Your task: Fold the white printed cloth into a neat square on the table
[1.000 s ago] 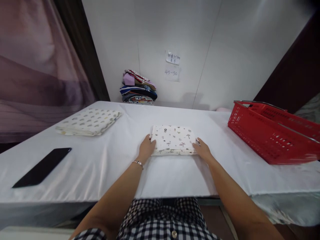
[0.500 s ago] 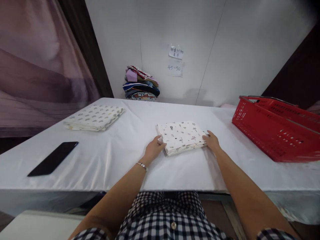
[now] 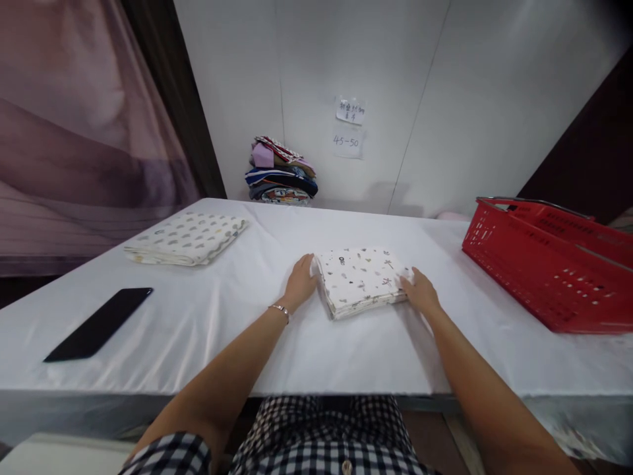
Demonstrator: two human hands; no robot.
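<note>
Folded cloth (image 3: 361, 280) sits mid-frame, skewed, left hand (image 3: 299, 285) and right hand (image 3: 421, 292) pressing flat against its opposite edges.

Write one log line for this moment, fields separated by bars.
left hand: touching folded cloth left edge | right hand: touching right edge | cloth: on white table

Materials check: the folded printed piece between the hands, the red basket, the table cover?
Folded printed cloth: looks like soft woven cotton, matte; layered edges show at its near side. Both the left hand and right hand rest against its sides. Red basket: moulded plastic by the look, slotted walls, slight gloss, with a metal-looking handle. Table cover: white fabric with a satin sheen and soft wrinkles.
</note>
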